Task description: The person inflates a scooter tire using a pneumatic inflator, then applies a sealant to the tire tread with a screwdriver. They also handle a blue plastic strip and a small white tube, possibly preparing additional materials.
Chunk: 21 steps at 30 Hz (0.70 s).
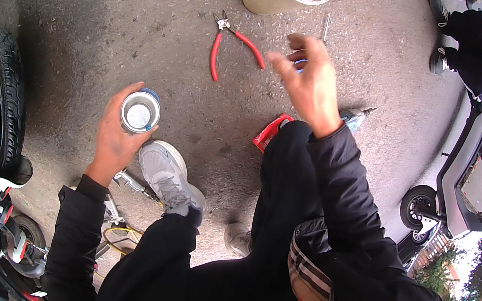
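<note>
Over pavement (163,45): two hands (111,142) (311,89), left gripping one can (140,113)

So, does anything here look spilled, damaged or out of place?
Two mild things: the ground beside the tyre looks darker than elsewhere, perhaps stained or shadowed; the red-handled pliers lie loose and spread open.

Head view | left fisheye, head-worn | faces down at ground (142,61) | near: left grip (114,143), right grip (313,90) | farther: scooter (459,214) at right rim | straight edges bend toward round black border
</note>
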Motion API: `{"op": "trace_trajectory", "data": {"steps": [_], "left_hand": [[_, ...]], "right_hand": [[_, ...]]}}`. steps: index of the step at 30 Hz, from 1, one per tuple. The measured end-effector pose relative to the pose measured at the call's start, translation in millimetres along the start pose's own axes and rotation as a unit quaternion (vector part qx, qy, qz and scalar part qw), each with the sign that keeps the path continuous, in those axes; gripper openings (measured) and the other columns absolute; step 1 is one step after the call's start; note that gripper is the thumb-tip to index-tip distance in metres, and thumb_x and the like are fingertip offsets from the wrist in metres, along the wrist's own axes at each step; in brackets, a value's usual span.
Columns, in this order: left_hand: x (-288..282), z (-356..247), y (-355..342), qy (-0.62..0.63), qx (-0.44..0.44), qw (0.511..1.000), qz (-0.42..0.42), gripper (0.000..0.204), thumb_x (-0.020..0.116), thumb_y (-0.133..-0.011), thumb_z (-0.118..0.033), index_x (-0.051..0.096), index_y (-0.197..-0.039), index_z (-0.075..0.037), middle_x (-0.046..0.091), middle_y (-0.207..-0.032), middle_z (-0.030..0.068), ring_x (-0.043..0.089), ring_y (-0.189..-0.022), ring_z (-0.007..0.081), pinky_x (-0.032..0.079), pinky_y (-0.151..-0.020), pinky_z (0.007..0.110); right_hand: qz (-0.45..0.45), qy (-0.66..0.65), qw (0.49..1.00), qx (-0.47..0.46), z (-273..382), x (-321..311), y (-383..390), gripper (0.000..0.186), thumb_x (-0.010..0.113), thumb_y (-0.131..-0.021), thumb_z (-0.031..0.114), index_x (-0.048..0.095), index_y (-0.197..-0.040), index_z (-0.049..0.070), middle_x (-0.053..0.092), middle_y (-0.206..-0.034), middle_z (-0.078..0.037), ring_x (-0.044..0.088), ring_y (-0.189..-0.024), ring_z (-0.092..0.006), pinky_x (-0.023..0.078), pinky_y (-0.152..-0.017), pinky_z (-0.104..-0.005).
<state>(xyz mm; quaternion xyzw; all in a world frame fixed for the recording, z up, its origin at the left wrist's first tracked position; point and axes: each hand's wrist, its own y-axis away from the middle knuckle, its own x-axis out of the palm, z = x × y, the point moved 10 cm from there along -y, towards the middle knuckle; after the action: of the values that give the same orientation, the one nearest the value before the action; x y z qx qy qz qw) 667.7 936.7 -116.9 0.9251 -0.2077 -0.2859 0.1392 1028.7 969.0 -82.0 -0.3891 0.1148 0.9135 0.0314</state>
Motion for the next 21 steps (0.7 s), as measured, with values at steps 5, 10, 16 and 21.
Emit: {"op": "trace_trajectory", "data": {"steps": [5, 10, 16, 21], "left_hand": [[-1, 20, -26, -0.033, -0.008, 0.999, -0.013, 0.077, 0.090, -0.080, -0.008, 0.055, -0.148, -0.004, 0.063, -0.146, 0.0137, 0.063, -0.132, 0.0246, 0.050, -0.112, 0.040], [-4, 28, -33, -0.019, -0.016, 0.999, -0.034, 0.086, 0.093, -0.080, -0.014, 0.049, -0.154, -0.005, 0.060, -0.149, 0.0165, 0.061, -0.135, 0.0279, 0.049, -0.113, 0.042], [-27, -5, -6, -0.057, 0.045, 0.996, -0.060, 0.095, 0.093, -0.077, -0.018, 0.045, -0.159, -0.007, 0.052, -0.157, 0.0216, 0.050, -0.146, 0.0382, 0.043, -0.121, 0.046], [-39, -23, 1, -0.114, 0.094, 0.986, -0.072, 0.056, 0.080, -0.088, -0.007, 0.067, -0.142, -0.009, 0.058, -0.153, 0.0125, 0.059, -0.138, 0.0281, 0.055, -0.105, 0.038]], "right_hand": [[-0.037, 0.171, 0.958, 0.227, -182, -27, -29, 0.061, 0.083, -0.089, 0.040, 0.063, -0.124, -0.006, 0.074, -0.114, -0.028, 0.073, -0.108, -0.0448, 0.057, -0.095, -0.0487], [-0.137, -0.101, 0.953, 0.251, -187, -38, 7, 0.039, 0.069, -0.100, 0.020, 0.060, -0.124, -0.009, 0.074, -0.098, -0.018, 0.076, -0.081, -0.0247, 0.060, -0.068, -0.0372], [-0.025, -0.347, 0.903, 0.253, -66, 25, 75, 0.019, 0.058, -0.106, 0.011, 0.054, -0.120, -0.001, 0.060, -0.091, -0.006, 0.054, -0.057, -0.0101, 0.041, -0.048, -0.0266], [0.146, -0.366, 0.894, 0.213, 36, 103, 105, 0.024, 0.063, -0.105, 0.009, 0.061, -0.127, 0.000, 0.065, -0.095, -0.001, 0.056, -0.071, -0.0061, 0.047, -0.063, -0.0231]]}}
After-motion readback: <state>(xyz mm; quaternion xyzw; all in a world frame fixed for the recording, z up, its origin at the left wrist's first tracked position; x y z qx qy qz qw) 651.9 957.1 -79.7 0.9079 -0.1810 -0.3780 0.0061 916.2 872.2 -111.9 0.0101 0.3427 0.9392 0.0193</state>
